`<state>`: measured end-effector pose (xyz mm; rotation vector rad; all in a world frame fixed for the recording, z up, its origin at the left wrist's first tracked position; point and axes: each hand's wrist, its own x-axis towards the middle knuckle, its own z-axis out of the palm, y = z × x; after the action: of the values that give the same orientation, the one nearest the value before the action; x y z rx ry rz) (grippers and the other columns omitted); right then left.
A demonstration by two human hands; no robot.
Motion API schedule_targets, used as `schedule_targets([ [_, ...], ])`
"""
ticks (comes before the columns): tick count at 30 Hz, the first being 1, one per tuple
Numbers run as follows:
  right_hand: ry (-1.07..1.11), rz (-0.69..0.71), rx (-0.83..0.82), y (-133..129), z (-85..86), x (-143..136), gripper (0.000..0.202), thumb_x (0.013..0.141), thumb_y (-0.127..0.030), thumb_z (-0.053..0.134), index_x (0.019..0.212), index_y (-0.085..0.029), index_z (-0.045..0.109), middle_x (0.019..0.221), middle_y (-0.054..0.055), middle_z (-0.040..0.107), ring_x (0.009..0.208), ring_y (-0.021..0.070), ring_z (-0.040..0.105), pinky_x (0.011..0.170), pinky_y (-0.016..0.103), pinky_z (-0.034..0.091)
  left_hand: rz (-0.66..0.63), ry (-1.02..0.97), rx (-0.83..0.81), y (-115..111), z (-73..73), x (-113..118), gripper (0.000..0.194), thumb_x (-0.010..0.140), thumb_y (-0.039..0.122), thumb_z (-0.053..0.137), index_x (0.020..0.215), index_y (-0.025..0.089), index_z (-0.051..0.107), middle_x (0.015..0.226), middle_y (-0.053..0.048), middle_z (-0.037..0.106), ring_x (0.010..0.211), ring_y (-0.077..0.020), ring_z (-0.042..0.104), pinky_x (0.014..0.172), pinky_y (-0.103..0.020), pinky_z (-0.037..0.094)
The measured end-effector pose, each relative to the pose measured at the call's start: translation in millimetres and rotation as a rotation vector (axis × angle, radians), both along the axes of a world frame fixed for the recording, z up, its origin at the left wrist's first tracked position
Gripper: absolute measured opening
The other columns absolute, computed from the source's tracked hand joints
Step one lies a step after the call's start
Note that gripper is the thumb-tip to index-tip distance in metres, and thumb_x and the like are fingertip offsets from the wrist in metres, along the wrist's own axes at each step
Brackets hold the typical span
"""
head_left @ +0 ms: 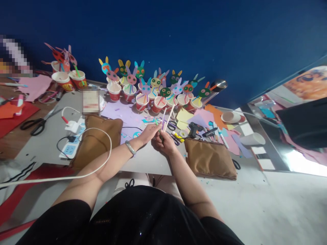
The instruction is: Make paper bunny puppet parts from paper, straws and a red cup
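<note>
The right hand [165, 143], grip closed around slender strips [169, 118], is beside the left hand [150, 133], its grip unclear, near paper cups [142, 104] on the desk [146, 161].

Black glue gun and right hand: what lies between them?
In the head view, at least a bright yellow tool and what looks like a clear tape roll lie between the right hand and the black glue gun.

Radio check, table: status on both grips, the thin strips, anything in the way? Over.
Right grip closed on thin strips, upper ends sticking out. Left grip close beside it, hold unclear. White cable crosses left forearm in view.
</note>
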<state>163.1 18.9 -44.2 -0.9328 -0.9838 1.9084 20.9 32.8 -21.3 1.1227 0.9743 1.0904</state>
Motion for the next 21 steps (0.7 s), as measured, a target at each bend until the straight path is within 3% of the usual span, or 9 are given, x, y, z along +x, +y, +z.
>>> schedule_targets([
  [7, 0.029, -0.004, -0.035, 2.0, 2.2, 1.7, 0.046, 0.091, -0.061, 0.074, 0.081, -0.021, 0.054, 0.050, -0.010, 0.042, 0.038, 0.0035, 0.024, 0.039, 0.017, 0.017, -0.010, 0.007, 0.058, 0.0, 2.9, -1.6, 0.058, 0.083, 0.071, 0.064, 0.061, 0.019, 0.051, 0.060, 0.003, 0.050, 0.062, -0.0110, 0.044, 0.065, -0.029, 0.037],
  [13, 0.033, 0.006, -0.026, -0.2, 1.3, 1.3, 0.045, 0.089, -0.059, 0.078, 0.079, -0.021, 0.054, 0.050, -0.009, 0.045, 0.039, 0.0046, 0.029, 0.040, 0.017, 0.019, -0.037, -0.007, 0.065, 0.3, 0.2, -3.5, 0.058, 0.084, 0.069, 0.065, 0.058, 0.019, 0.053, 0.059, 0.001, 0.053, 0.062, -0.0124, 0.049, 0.063, -0.029, 0.037],
  [21, 0.025, 0.005, -0.013, -0.6, 3.0, -1.5, 0.042, 0.091, -0.059, 0.073, 0.080, -0.021, 0.058, 0.050, -0.009, 0.046, 0.037, 0.0048, 0.028, 0.039, 0.019, 0.020, -0.008, 0.008, 0.084, 0.8, 5.0, -4.6, 0.064, 0.081, 0.074, 0.068, 0.054, 0.021, 0.045, 0.056, 0.004, 0.042, 0.060, -0.0100, 0.039, 0.063, -0.029, 0.033],
])
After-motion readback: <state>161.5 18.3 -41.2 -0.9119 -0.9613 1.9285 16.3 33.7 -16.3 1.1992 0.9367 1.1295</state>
